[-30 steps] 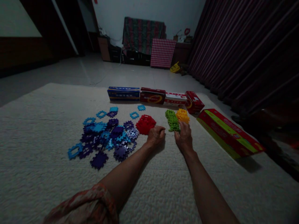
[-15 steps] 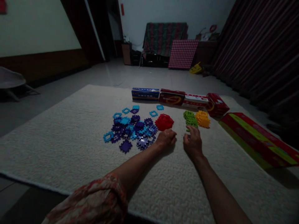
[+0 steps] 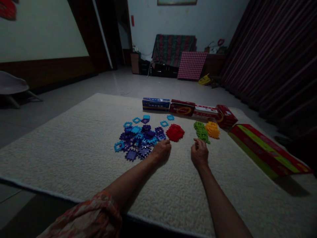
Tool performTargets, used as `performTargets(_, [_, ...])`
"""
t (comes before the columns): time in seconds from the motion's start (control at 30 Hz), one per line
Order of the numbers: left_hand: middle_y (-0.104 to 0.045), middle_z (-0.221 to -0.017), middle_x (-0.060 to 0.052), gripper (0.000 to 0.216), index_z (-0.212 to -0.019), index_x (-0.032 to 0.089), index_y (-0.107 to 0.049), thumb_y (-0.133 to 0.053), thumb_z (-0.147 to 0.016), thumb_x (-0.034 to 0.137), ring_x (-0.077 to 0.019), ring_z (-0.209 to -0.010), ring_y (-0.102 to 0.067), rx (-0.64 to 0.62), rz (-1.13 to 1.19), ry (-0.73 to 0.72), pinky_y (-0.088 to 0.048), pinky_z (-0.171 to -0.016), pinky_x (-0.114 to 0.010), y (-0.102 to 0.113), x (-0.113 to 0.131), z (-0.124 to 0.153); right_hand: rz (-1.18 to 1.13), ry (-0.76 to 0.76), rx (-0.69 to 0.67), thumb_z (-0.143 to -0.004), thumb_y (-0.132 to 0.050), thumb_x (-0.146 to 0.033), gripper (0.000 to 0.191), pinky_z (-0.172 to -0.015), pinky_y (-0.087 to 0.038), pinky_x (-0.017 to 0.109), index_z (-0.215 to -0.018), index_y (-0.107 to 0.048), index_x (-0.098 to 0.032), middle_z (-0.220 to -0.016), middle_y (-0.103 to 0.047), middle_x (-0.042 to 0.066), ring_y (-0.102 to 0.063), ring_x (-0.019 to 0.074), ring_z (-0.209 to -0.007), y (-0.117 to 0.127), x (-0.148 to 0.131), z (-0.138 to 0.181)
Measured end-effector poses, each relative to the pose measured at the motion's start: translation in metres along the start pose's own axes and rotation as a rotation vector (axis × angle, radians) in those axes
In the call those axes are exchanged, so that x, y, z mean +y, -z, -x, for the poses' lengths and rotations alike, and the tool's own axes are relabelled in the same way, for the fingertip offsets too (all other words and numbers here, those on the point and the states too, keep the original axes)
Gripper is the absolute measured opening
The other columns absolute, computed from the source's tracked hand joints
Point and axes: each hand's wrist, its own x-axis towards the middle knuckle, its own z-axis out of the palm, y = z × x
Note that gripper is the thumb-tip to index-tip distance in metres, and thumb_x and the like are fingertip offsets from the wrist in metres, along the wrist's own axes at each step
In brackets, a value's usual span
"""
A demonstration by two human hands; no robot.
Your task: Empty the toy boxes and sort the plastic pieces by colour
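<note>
On a cream rug [image 3: 74,145] lie plastic puzzle tiles sorted by colour. A loose heap of blue and purple tiles [image 3: 138,137] is at the left, a red pile [image 3: 175,132] in the middle, then a green pile [image 3: 201,131] and a yellow pile [image 3: 213,129]. My left hand [image 3: 162,150] rests curled on the rug at the right edge of the blue and purple heap, just below the red pile. My right hand [image 3: 199,153] lies just below the green pile with its fingers curled in; what they hold, if anything, is hidden.
A row of boxes lies behind the tiles: a blue box [image 3: 156,103], red boxes [image 3: 182,107] and another red box [image 3: 226,116]. A long red and green box [image 3: 266,150] lies at the right. Dark curtains [image 3: 277,59] hang on the right; a chair [image 3: 12,87] stands far left.
My left hand slid left from under the red pile to the edge of the blue and purple heap. My right hand drew back a little from the green pile. The view rose.
</note>
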Motion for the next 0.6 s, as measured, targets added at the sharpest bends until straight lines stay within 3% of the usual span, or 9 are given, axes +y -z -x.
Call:
performTargets(0.37, [-0.067,-0.109,-0.012,0.024,-0.088,0.017,-0.070,-0.047,-0.094,0.015,-0.0217,-0.103,-0.059,-0.018,-0.045,0.166,-0.050,-0.092,-0.033,0.008,-0.042,-0.011,-0.010,-0.012,-0.007,-0.078,-0.048,-0.020,0.030,-0.084,-0.055,0.043,-0.099,-0.068,-0.016,-0.101,-0.068,0.014,-0.064,0.0249,-0.088,-0.001,0.002,0.000])
performTargets(0.6, [-0.071,-0.112,-0.011,0.026,-0.095,0.017,-0.075,-0.051,-0.088,0.011,-0.0217,-0.106,-0.063,0.108,0.073,0.349,-0.051,-0.097,-0.034,-0.002,-0.068,-0.039,-0.028,-0.044,-0.007,-0.078,-0.048,-0.024,0.029,-0.084,-0.055,0.042,-0.097,-0.069,-0.017,-0.100,-0.069,0.014,-0.065,0.0249,-0.087,0.001,-0.001,-0.001])
